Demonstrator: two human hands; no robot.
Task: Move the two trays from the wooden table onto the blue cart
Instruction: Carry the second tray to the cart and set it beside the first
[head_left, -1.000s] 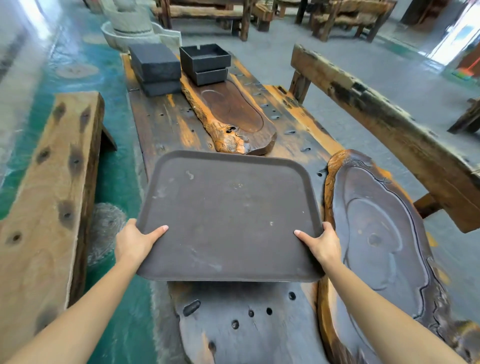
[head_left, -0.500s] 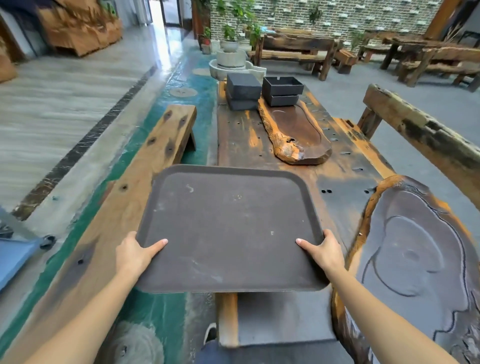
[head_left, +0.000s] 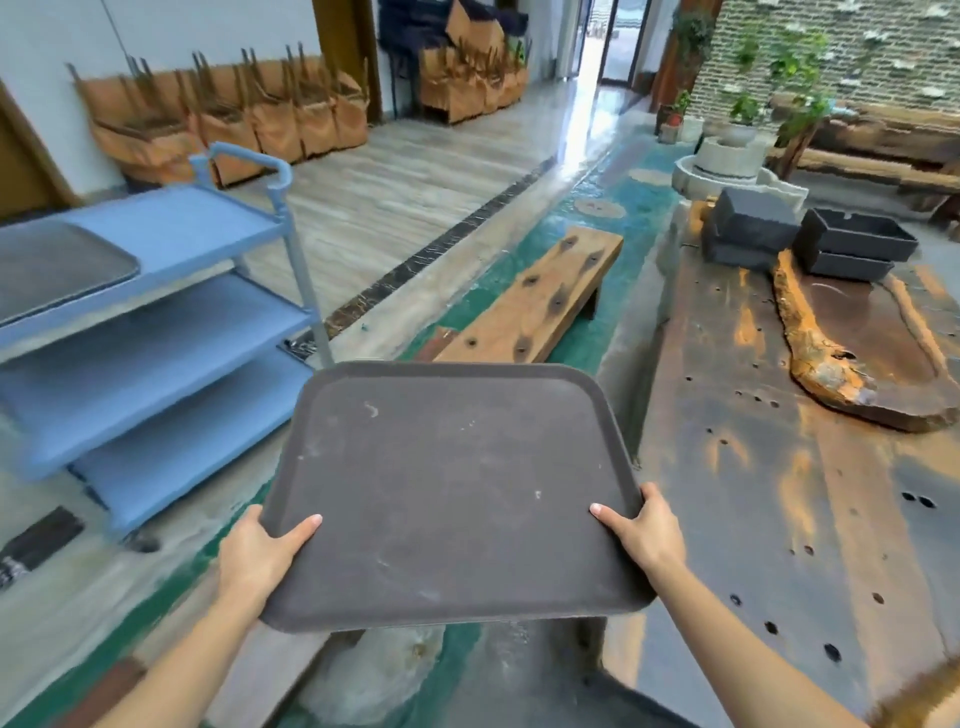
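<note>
Left hand (head_left: 258, 558) and right hand (head_left: 647, 535) are gripping the near corners of a dark tray (head_left: 457, 493), holding it level in the air, off the counter (head_left: 779, 493). A second tray (head_left: 52, 267) is lying on the blue cart (head_left: 171, 228) top shelf.

Dark brown tray (head_left: 457, 493) is up in the air, held level by its near corners, scuffed and dusty with rounded corners and a low raised rim. Second tray (head_left: 57, 267), same dark sort, lies flat on the blue cart's (head_left: 171, 228) top shelf at about 10 o'clock. Wooden table (head_left: 779, 493) sits at 3 o'clock.
</note>
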